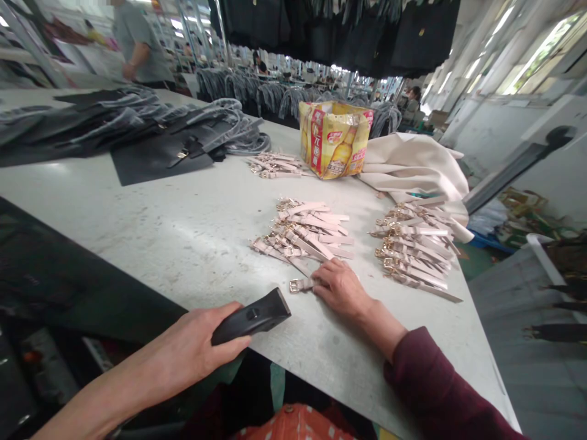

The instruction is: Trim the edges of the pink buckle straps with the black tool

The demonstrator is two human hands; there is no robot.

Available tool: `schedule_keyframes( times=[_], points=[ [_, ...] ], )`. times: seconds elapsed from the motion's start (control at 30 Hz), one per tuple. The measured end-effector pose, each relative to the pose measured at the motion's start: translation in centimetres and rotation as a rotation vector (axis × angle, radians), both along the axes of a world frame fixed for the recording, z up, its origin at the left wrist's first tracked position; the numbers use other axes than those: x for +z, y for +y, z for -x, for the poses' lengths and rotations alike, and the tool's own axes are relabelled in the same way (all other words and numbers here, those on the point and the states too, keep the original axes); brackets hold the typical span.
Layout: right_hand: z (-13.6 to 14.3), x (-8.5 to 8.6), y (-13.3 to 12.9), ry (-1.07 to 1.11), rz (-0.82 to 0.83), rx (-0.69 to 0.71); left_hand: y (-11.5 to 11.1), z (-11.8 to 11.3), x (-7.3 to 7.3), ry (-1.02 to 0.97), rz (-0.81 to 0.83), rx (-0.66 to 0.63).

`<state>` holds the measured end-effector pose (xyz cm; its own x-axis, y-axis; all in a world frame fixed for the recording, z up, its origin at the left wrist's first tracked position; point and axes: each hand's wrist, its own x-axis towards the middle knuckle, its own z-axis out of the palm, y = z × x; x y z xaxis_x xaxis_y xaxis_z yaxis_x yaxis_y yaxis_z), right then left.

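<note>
My left hand point(206, 345) is wrapped round a black electric clipper point(254, 318), its blade end pointing right, just over the table's near edge. My right hand point(342, 287) is closed on a pale pink buckle strap point(301, 285) that lies on the tabletop. The strap's gold buckle end sticks out to the left of the fingers; the rest is hidden under the hand. Just beyond is a pile of similar buckle straps point(307, 229), close to my right fingertips. A second pile of straps point(413, 244) lies farther right.
Another small heap of straps point(275, 165) lies beside a yellow beer carton point(337, 139). Beige material point(413, 162) is bunched behind the right pile. Black bags with wrapped handles point(160, 131) cover the back left of the table point(151, 232). A grey bin point(527, 330) stands at right.
</note>
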<state>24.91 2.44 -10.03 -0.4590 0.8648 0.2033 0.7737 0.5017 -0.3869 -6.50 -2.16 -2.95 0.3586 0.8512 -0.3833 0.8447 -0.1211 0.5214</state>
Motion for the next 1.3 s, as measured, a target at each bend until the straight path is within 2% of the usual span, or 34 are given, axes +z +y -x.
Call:
schedule_keyframes(
  times=[0.13,0.3,0.47,0.7,0.87,1.0,1.13,1.3],
  points=[
    [0.0,-0.2,-3.6,0.158,0.087,0.021,0.3,-1.0,0.2,0.044,0.030,-0.082],
    [-0.1,-0.7,-6.2,0.331,0.170,0.037,1.0,-3.5,1.9,0.097,0.010,-0.219],
    [0.1,-0.3,-6.5,0.343,0.190,0.037,2.2,-4.9,3.0,0.149,0.011,-0.282],
    [-0.5,0.6,-7.1,0.192,0.159,0.055,3.2,-4.4,2.4,0.084,0.070,-0.282],
    [-1.5,0.1,-7.9,0.260,0.153,-0.007,3.5,-4.1,2.6,0.096,0.099,-0.309],
    [-2.1,-0.6,-8.4,0.321,0.128,-0.033,4.0,-4.6,3.6,0.160,0.092,-0.329],
    [-2.1,-0.9,-8.4,0.362,0.164,-0.027,4.6,-6.0,4.6,0.165,0.090,-0.361],
    [-1.9,-0.8,-8.1,0.349,0.182,-0.029,5.0,-6.6,4.0,0.134,0.122,-0.360]
  ],
)
